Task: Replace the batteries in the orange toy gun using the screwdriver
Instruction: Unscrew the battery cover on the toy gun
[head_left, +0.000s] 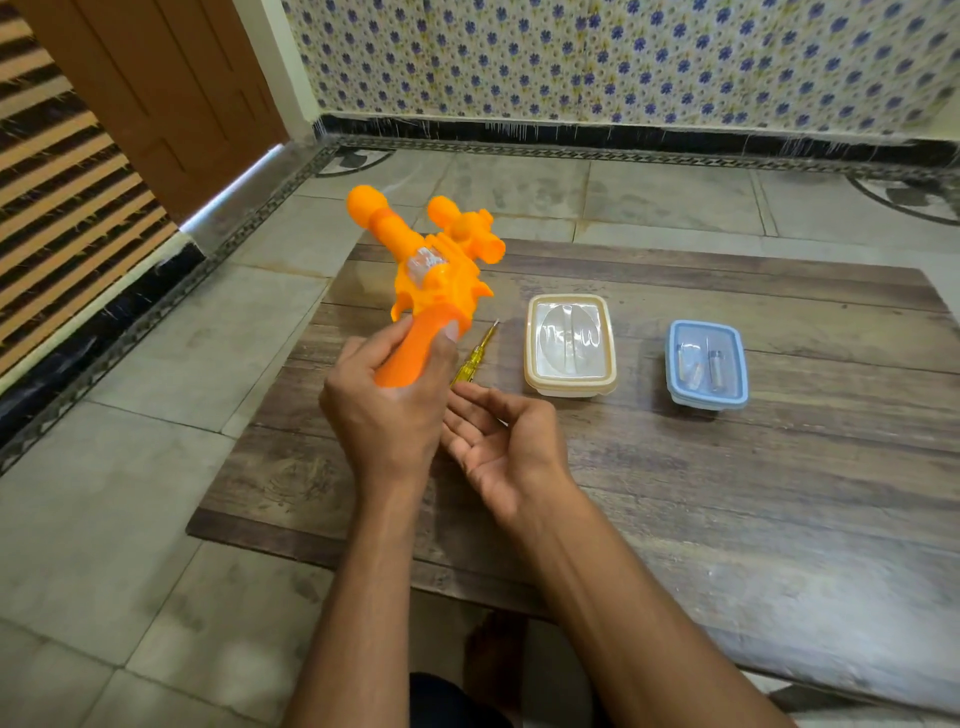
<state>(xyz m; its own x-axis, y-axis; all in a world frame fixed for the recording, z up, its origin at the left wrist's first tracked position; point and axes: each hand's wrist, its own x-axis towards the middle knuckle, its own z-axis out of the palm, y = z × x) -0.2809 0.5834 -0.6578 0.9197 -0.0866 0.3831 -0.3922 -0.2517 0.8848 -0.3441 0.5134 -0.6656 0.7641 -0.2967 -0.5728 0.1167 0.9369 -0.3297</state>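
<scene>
My left hand (387, 400) grips the handle of the orange toy gun (431, 260) and holds it above the table's left side, barrel pointing away and to the left. Just to the right, my right hand (501, 439) lies palm up with relaxed fingers and holds nothing. A yellow screwdriver (475, 353) lies on the wooden table (675, 493) between the gun's handle and the cream box, tip pointing away. Its near end sits by my right fingertips. A blue-lidded box (707, 364) with batteries inside stands on the right.
A cream-lidded plastic box (570, 345) stands in the middle of the table, left of the blue one. The low table sits on a tiled floor (130, 493). A brown door (171, 93) and a patterned wall lie beyond.
</scene>
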